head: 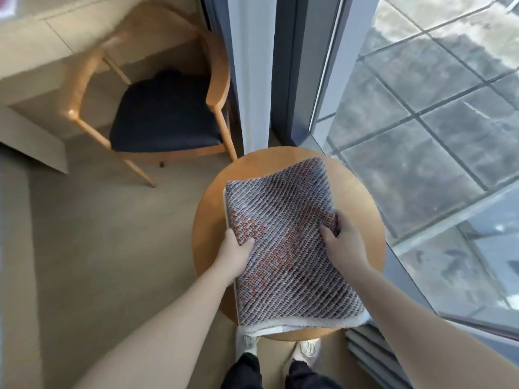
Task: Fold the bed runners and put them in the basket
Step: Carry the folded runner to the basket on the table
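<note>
I see the bed runner (286, 248) woven grey-white with rust-red patches on a tan table (209, 220); beyond the table, a navy-seated chair (165, 113).

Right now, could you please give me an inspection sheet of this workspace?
Surface: round wooden table, rim bare around the cloth.
Job's things: bed runner, folded, grey and red weave, over the table, its near end past the table's edge; basket not in view.
Clutter: nothing seen.
Grippers: left hand grips the runner's left edge; right hand grips its right edge.
Cables: nothing seen.
Surroundings: wooden chair with dark seat beyond, to the left; glass wall to the right.
</note>
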Tool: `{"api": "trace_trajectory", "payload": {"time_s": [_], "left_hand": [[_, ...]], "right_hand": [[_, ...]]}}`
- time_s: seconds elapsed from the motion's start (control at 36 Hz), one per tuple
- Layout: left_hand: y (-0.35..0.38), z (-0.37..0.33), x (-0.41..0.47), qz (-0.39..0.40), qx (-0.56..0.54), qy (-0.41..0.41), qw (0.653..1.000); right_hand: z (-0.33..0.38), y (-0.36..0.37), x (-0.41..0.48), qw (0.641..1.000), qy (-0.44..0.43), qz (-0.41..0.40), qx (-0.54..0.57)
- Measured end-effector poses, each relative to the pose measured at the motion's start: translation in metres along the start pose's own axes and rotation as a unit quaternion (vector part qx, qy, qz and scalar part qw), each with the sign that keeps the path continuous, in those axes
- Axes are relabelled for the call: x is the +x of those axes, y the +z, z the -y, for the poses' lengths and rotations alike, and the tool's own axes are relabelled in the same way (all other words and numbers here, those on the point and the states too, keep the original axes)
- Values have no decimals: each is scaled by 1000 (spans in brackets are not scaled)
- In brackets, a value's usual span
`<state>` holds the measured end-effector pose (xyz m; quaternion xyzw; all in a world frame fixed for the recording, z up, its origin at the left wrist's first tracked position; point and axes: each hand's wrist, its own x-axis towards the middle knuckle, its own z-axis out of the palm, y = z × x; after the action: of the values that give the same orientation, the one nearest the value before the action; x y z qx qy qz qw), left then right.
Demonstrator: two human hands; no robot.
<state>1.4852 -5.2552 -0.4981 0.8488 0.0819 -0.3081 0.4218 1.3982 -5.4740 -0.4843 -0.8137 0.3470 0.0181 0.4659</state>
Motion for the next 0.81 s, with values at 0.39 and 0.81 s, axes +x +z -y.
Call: {"api": "trace_trajectory", "payload": {"time_s": [0.39,0.81], "left_hand": [[11,16,12,-37,44,-1,998],[27,3,59,-116,387,226,887]], "right_hand": [[-13,34,29,991,12,30,-130],[16,69,108,863,-265,18,-429]]}}
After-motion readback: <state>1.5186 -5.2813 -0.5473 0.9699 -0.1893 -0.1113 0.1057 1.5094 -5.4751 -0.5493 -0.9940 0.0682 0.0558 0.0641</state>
